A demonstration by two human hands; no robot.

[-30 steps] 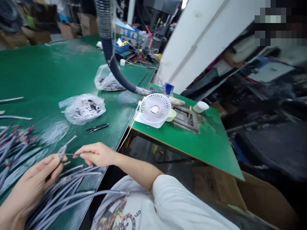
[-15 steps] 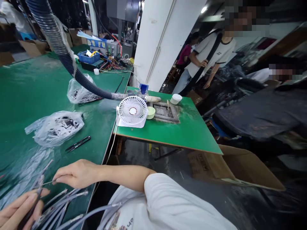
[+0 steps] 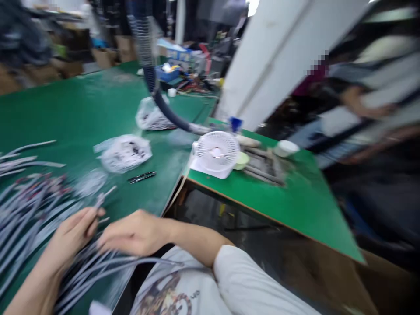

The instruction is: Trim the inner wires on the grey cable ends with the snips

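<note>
My left hand (image 3: 77,232) is closed around a grey cable, whose pale frayed end (image 3: 104,197) sticks up past the thumb and forefinger. Just to its right is my right hand (image 3: 136,234), with its fingers bent together and pointing left. Motion smears those fingertips, and what they pinch, if anything, is hidden. Beneath both hands lies a bundle of grey cables (image 3: 95,273), some running across to my shirt. More grey cables (image 3: 26,223) with reddish wire ends are heaped at the far left of the green table.
Small black thread snips (image 3: 142,176) lie beyond my hands, near a plastic bag of small parts (image 3: 126,153). A white fan (image 3: 216,153) stands on the lower green board (image 3: 288,210). A ribbed hose (image 3: 164,109) hangs over the table. A person (image 3: 370,105) is at the right.
The view has swung left, bringing the cable heap into sight. The thin strand stretched between my hands no longer shows. My hands are now closer together, the left one holding a cable end upright.
</note>
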